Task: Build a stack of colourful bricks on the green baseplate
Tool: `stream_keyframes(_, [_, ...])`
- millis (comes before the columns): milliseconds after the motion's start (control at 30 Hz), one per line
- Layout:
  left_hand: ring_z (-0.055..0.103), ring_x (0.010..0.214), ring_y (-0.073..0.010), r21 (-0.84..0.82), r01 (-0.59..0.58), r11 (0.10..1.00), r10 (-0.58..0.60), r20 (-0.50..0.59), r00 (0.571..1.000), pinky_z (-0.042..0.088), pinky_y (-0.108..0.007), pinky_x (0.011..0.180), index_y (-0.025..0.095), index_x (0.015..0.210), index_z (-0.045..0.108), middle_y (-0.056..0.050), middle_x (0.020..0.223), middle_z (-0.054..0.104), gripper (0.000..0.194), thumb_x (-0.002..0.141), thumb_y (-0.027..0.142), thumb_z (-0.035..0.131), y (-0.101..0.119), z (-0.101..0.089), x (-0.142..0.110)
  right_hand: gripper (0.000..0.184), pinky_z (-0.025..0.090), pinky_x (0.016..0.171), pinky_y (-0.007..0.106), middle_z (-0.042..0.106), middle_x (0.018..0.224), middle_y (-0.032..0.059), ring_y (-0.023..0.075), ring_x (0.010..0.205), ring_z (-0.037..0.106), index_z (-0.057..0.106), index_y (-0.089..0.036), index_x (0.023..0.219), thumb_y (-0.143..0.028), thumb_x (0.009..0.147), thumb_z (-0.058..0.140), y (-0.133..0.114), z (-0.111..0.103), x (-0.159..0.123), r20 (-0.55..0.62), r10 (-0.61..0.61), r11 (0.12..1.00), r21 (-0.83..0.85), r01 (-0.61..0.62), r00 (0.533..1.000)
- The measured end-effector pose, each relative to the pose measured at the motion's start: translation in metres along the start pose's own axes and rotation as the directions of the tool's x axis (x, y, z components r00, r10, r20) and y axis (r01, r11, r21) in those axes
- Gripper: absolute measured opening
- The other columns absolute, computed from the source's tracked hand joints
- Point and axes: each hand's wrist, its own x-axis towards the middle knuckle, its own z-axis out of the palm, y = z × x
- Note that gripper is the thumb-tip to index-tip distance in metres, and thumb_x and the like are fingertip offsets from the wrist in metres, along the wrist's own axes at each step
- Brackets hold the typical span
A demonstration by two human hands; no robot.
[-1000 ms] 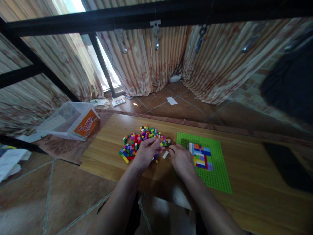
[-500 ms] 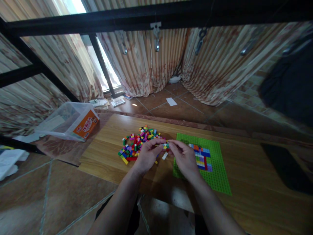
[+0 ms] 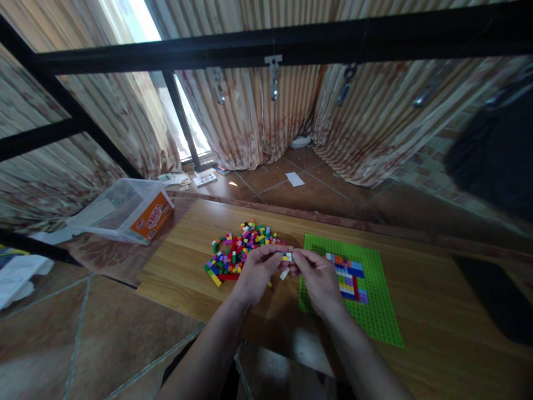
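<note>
Between my fingertips is a small group of toy bricks [image 3: 287, 256], with white, yellow and green showing. My left hand [image 3: 260, 270] pinches it from the left, and my right hand [image 3: 318, 276] pinches it from the right. A white brick [image 3: 285, 273] lies on the table just below the fingers. Beside my left hand spreads a pile of loose coloured bricks [image 3: 233, 253]. Partly behind my right hand is a green baseplate [image 3: 375, 316], bearing a flat patch of multicoloured bricks [image 3: 348, 275]. Fingers hide part of the held bricks.
The wooden table [image 3: 175, 266] runs across the view. A clear plastic bin [image 3: 120, 214] with an orange label stands off its left end. A dark flat object [image 3: 491, 294] lies at the right. A black metal bar [image 3: 250, 50] with hanging clips crosses above.
The view has tilted slightly, so everything sits a little lower. The held bricks have been turned between my fingers and now show more white and yellow. Both hands keep their pinch.
</note>
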Motion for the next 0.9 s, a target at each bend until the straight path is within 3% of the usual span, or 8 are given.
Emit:
stream_keyframes(200, [0.063, 0.066, -0.0114, -0.046, 0.039, 0.998, -0.045, -0.148, 0.988, 0.05, -0.025, 0.068, 0.012, 0.08, 0.074, -0.006, 0.08, 0.071, 0.026, 0.062, 0.027, 0.084, 0.004, -0.007, 0.002, 0.033, 0.054, 0.06, 0.03, 0.074, 0.075, 0.003, 0.0169, 0.062, 0.064, 0.077, -0.021, 0.088, -0.05, 0.076, 0.069, 0.0, 0.002, 0.0, -0.027, -0.008, 0.997, -0.072, 0.006, 1.0])
stream_keyframes(400, [0.061, 0.062, -0.0104, -0.036, 0.055, 0.998, -0.059, -0.14, 0.988, 0.048, -0.022, 0.063, 0.012, 0.08, 0.074, -0.004, 0.073, 0.07, 0.026, 0.062, 0.028, 0.084, 0.007, -0.008, 0.001, 0.031, 0.055, 0.068, 0.034, 0.076, 0.085, 0.0048, 0.0195, 0.071, 0.068, 0.076, -0.021, 0.094, -0.046, 0.083, 0.062, 0.005, 0.0, 0.001, 0.015, -0.076, 0.973, -0.218, 0.078, 0.997])
stream_keyframes(467, [0.063, 0.065, -0.0112, -0.022, 0.029, 0.999, -0.032, -0.146, 0.989, 0.05, -0.023, 0.066, 0.012, 0.083, 0.075, -0.004, 0.076, 0.071, 0.028, 0.063, 0.029, 0.084, 0.007, -0.009, 0.001, 0.026, 0.055, 0.076, 0.036, 0.076, 0.092, 0.0059, 0.0215, 0.081, 0.069, 0.075, -0.022, 0.093, -0.041, 0.086, 0.06, 0.007, 0.0, 0.001, 0.038, -0.17, 0.91, -0.377, 0.172, 0.985])
stream_keyframes(567, [0.066, 0.073, -0.0131, 0.02, -0.022, 1.0, 0.025, -0.134, 0.991, 0.052, -0.027, 0.074, 0.013, 0.085, 0.074, -0.006, 0.087, 0.073, 0.029, 0.062, 0.027, 0.085, 0.006, -0.013, 0.001, 0.02, 0.052, 0.083, 0.038, 0.074, 0.096, 0.0068, 0.0229, 0.09, 0.069, 0.074, -0.022, 0.095, -0.029, 0.088, 0.057, 0.009, 0.002, 0.001, 0.159, -0.275, 0.723, -0.616, 0.313, 0.948])
stream_keyframes(633, [0.066, 0.077, -0.0145, 0.062, -0.054, 0.997, 0.061, -0.119, 0.991, 0.052, -0.028, 0.077, 0.013, 0.086, 0.074, -0.006, 0.09, 0.074, 0.028, 0.063, 0.026, 0.083, 0.005, -0.015, 0.002, 0.02, 0.052, 0.084, 0.037, 0.073, 0.097, 0.0067, 0.0226, 0.092, 0.068, 0.073, -0.023, 0.097, -0.021, 0.088, 0.055, 0.011, 0.005, 0.0, 0.254, -0.269, 0.612, -0.7, 0.369, 0.929])
stream_keyframes(700, [0.067, 0.08, -0.0158, 0.106, -0.074, 0.992, 0.085, -0.108, 0.991, 0.052, -0.028, 0.078, 0.013, 0.088, 0.074, -0.006, 0.089, 0.074, 0.027, 0.065, 0.024, 0.081, 0.003, -0.016, 0.004, 0.021, 0.051, 0.086, 0.037, 0.072, 0.1, 0.0062, 0.0225, 0.095, 0.067, 0.072, -0.024, 0.098, -0.017, 0.088, 0.055, 0.011, 0.007, -0.001, 0.309, -0.252, 0.556, -0.73, 0.398, 0.917])
stream_keyframes(767, [0.067, 0.08, -0.0162, 0.135, -0.085, 0.987, 0.1, -0.111, 0.989, 0.052, -0.028, 0.077, 0.013, 0.088, 0.074, -0.005, 0.087, 0.074, 0.025, 0.065, 0.022, 0.08, 0.003, -0.015, 0.004, 0.022, 0.051, 0.088, 0.037, 0.072, 0.103, 0.0059, 0.0226, 0.098, 0.067, 0.072, -0.024, 0.1, -0.016, 0.088, 0.056, 0.01, 0.007, -0.001, 0.305, -0.262, 0.555, -0.729, 0.401, 0.916])
stream_keyframes(900, [0.066, 0.075, -0.0136, 0.128, -0.067, 0.989, 0.085, -0.134, 0.987, 0.053, -0.025, 0.073, 0.014, 0.086, 0.074, -0.004, 0.086, 0.074, 0.024, 0.064, 0.02, 0.08, 0.004, -0.011, 0.003, 0.023, 0.053, 0.083, 0.035, 0.072, 0.103, 0.0057, 0.021, 0.092, 0.067, 0.069, -0.023, 0.11, -0.023, 0.09, 0.057, 0.001, 0.003, 0.0, 0.24, -0.343, 0.642, -0.646, 0.413, 0.908])
